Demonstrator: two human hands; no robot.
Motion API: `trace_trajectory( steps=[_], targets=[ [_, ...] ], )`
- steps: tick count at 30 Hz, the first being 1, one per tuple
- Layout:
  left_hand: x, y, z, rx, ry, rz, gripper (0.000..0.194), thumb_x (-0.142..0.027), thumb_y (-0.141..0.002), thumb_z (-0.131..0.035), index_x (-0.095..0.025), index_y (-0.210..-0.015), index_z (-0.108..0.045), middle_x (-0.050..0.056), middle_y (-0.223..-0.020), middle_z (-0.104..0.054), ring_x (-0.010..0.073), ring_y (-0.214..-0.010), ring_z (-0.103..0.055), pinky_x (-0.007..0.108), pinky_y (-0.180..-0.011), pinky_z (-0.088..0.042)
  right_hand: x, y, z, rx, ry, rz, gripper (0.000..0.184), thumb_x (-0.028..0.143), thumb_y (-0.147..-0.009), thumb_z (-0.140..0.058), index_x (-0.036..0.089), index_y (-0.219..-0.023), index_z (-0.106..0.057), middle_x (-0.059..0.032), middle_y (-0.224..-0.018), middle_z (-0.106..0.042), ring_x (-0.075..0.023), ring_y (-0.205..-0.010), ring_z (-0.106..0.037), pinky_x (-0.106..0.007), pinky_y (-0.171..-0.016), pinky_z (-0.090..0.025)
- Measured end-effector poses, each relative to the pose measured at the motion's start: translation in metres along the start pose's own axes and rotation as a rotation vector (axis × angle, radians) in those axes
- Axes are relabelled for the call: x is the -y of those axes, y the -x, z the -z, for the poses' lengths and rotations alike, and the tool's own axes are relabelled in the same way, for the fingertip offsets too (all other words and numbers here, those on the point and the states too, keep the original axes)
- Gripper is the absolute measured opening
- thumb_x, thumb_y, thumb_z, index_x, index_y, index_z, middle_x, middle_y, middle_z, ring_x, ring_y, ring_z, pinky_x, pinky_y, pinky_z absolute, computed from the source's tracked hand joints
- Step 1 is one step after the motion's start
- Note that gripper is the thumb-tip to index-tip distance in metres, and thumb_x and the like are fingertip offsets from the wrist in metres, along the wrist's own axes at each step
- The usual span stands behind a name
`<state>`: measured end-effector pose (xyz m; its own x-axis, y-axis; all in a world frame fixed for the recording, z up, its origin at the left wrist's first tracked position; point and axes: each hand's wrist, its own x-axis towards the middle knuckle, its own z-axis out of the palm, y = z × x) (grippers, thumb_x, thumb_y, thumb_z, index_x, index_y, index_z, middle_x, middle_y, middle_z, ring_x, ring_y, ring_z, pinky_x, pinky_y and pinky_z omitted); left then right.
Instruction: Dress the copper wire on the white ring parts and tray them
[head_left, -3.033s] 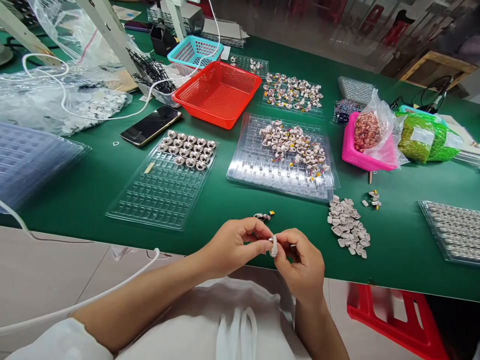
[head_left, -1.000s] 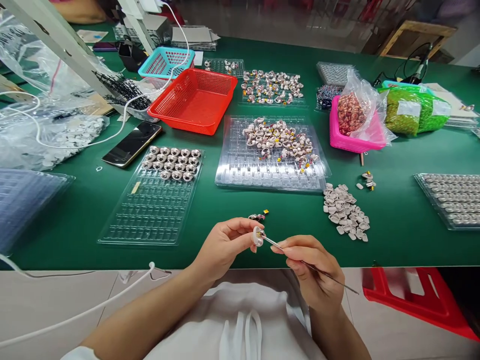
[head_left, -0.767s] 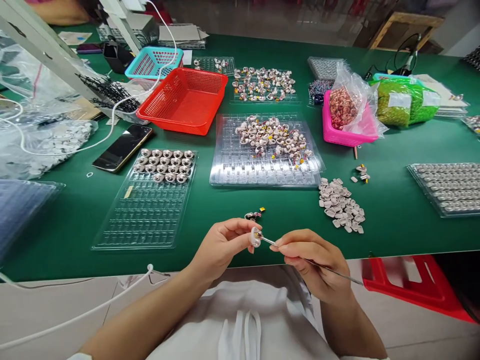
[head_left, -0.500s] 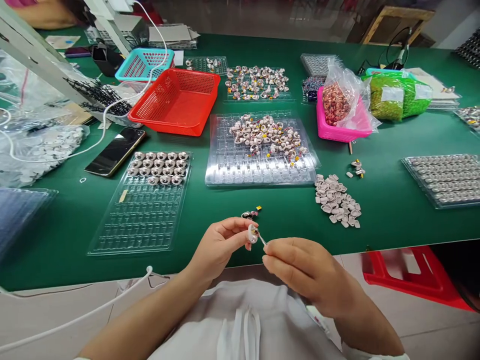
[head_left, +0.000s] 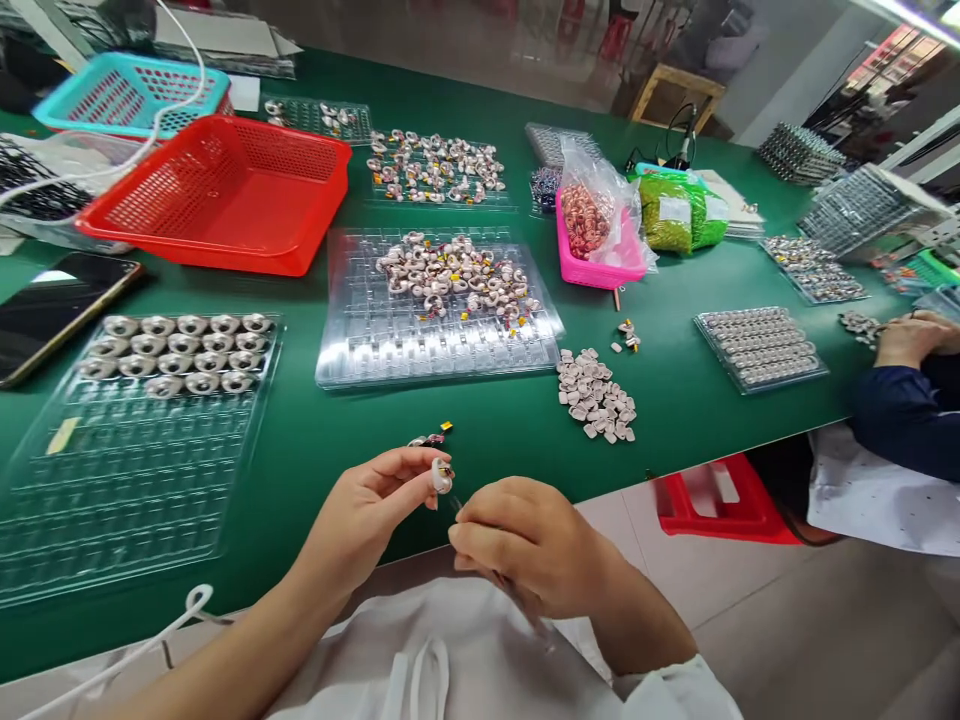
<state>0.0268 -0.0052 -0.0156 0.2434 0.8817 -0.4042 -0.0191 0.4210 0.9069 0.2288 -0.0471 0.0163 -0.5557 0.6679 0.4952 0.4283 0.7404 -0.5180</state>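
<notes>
Thumb and fingers of my left hand [head_left: 375, 505] pinch a small white earbud shell [head_left: 442, 476], which shows a dark and yellow inside. My right hand [head_left: 525, 540] is closed round thin metal tweezers [head_left: 456, 504], whose tip points at the shell from just below right; a small gap seems to part them. Just beyond my left hand lies a small part with dark wiring and a yellow tab [head_left: 445, 427]. Farther back, a heap of similar white earbud parts [head_left: 450, 270] rests on a stack of clear trays [head_left: 360, 350].
On the left stand a tray of finished-looking shells [head_left: 180, 350], a phone [head_left: 60, 305] and a red basket [head_left: 247, 200]. Loose pale covers [head_left: 596, 395] lie to the right, near a pink basket [head_left: 604, 272] and a full tray [head_left: 761, 345]. A co-worker's hands [head_left: 911, 340] appear far right.
My view has swung to the right, bringing the co-worker in. The tweezers' tip has drawn back slightly from the shell, which my left hand still holds.
</notes>
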Motion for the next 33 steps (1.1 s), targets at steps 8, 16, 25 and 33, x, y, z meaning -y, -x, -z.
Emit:
trace_trajectory(
  steps=[8, 16, 25, 33],
  targets=[
    [0.005, -0.007, 0.003, 0.010, 0.057, 0.013, 0.011, -0.031, -0.078, -0.080, -0.021, -0.083, -0.080, 0.002, -0.078, -0.071, 0.0129, -0.066, -0.057, 0.025, -0.067, -0.049, -0.037, 0.071, 0.044, -0.466, 0.227, -0.611, 0.032, 0.013, -0.098, -0.047, 0.025, -0.122, -0.063, -0.0083, -0.106, -0.070, -0.0237, -0.096, -0.068, -0.037, -0.078, -0.057],
    [0.000, -0.008, -0.006, 0.072, 0.091, -0.016, 0.006, -0.023, -0.079, -0.076, -0.019, -0.076, -0.078, 0.004, -0.085, -0.071, 0.0121, -0.065, -0.056, 0.024, -0.063, -0.047, -0.084, 0.075, 0.045, -0.109, 0.630, -0.647, 0.018, 0.023, -0.096, -0.056, 0.020, -0.105, -0.072, -0.0105, -0.099, -0.068, -0.0267, -0.094, -0.064, -0.036, -0.074, -0.053],
    [-0.002, -0.008, -0.002, 0.090, 0.192, -0.021, 0.003, -0.020, -0.078, -0.077, -0.018, -0.079, -0.078, 0.001, -0.079, -0.071, 0.0085, -0.059, -0.056, 0.023, -0.065, -0.047, -0.098, 0.069, 0.038, -0.064, 0.729, -0.595, 0.017, 0.021, -0.095, -0.054, 0.019, -0.094, -0.070, -0.0108, -0.093, -0.067, -0.0268, -0.088, -0.061, -0.036, -0.070, -0.050],
    [-0.006, -0.001, 0.000, 0.127, 0.358, -0.010, 0.015, -0.031, -0.080, -0.082, -0.019, -0.088, -0.080, 0.003, -0.090, -0.076, 0.0138, -0.076, -0.065, 0.024, -0.072, -0.053, -0.034, 0.028, -0.011, -0.431, -0.042, -0.636, 0.008, 0.018, -0.092, -0.061, 0.023, -0.086, -0.062, -0.0021, -0.088, -0.064, -0.0138, -0.067, -0.058, -0.025, -0.054, -0.044]
  ],
)
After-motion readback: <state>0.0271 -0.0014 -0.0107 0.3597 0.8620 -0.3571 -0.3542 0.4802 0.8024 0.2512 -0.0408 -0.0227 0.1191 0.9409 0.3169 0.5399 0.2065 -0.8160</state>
